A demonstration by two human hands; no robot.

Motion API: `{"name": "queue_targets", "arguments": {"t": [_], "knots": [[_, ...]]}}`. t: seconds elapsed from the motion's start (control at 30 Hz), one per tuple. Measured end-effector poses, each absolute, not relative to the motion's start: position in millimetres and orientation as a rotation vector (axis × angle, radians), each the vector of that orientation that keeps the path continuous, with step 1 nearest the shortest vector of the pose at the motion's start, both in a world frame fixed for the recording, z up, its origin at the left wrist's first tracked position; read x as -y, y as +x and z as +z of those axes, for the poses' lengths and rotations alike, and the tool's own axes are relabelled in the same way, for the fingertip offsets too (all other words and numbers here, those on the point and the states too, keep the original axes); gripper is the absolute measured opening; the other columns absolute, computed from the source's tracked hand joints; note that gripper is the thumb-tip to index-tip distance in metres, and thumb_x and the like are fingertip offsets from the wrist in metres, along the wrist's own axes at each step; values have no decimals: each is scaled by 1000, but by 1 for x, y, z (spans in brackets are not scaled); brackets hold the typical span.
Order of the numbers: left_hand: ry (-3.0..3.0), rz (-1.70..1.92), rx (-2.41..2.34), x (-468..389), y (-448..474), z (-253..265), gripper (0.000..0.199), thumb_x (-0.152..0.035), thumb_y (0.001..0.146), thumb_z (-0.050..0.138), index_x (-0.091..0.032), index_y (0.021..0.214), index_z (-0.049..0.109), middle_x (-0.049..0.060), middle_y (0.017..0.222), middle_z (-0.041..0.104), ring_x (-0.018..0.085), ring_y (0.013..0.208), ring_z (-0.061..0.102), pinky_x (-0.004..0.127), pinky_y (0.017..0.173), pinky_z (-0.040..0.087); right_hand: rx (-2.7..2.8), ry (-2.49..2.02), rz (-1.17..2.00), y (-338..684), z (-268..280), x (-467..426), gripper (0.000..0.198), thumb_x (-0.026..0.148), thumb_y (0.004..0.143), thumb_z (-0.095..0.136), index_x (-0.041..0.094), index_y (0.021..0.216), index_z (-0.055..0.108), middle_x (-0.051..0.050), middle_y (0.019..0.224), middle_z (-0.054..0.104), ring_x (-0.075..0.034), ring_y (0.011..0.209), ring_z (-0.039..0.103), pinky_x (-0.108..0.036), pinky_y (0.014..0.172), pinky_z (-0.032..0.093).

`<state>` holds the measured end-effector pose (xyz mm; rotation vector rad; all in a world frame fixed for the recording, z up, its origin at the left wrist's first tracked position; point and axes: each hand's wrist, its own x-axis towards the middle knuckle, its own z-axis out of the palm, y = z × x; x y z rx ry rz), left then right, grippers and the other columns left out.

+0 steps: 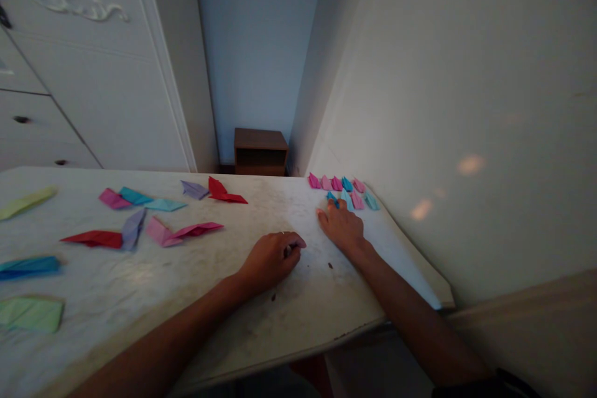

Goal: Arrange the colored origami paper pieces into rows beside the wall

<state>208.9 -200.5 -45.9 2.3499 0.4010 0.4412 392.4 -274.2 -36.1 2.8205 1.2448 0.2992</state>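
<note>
My right hand (344,227) reaches to the small folded papers at the table's far right corner. Its fingertips touch a blue folded paper (333,197) at the left end of the front row, while the thumb stands apart from it. Beside that piece are a light blue folded paper (347,199), a pink one (357,200) and a pale teal one (371,201). Behind them runs another row with a magenta folded paper (314,181) at its left end. My left hand (270,261) rests on the table with curled fingers, and nothing shows in it.
Loose folded paper strips, including red (96,239), lavender (134,229), pink (161,232) and green (32,314), lie across the left of the white table (186,298). A wall (466,106) borders the right side. A white cabinet (112,93) and brown box-shaped furniture (260,138) stand beyond.
</note>
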Motion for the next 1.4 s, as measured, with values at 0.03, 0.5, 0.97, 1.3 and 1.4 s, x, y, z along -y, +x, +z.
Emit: {"name": "queue_targets", "arguments": {"t": [0.03,0.5,0.97,1.3,1.4], "knots": [[2350,439,-404,201,209,-46,22,-18,83,52,-18,95,70,4,92,73,18,82,65,29,77,45,-1247,2818,308,393,-37,274,56,48,97,31,14,139,44,-21,132,48,-29,88,68,-39,71,52],[2350,440,-392,200,210,-46,24,-19,84,50,-18,96,70,4,93,73,19,84,65,29,80,45,-1701,2721,378,379,-40,275,34,37,96,42,22,123,55,-9,135,50,-19,86,65,-29,66,50],[2248,585,-465,192,198,-44,22,-17,81,52,-17,92,71,2,82,71,13,68,61,24,70,46,-2387,2727,-112,358,-43,277,24,32,96,43,19,99,63,-1,77,69,-15,70,65,-23,66,41],[2158,698,-583,186,186,-48,21,-17,80,53,-17,91,72,1,79,71,12,66,59,22,63,45,-2552,2718,-320,345,-44,276,28,37,95,45,19,96,66,-1,71,68,-15,63,62,-23,62,40],[2147,730,-617,186,181,-49,20,-17,80,54,-17,91,71,1,80,71,11,67,60,22,63,45,-2571,2711,-335,341,-44,276,28,38,94,46,19,96,67,0,68,67,-15,60,60,-23,59,39]]}}
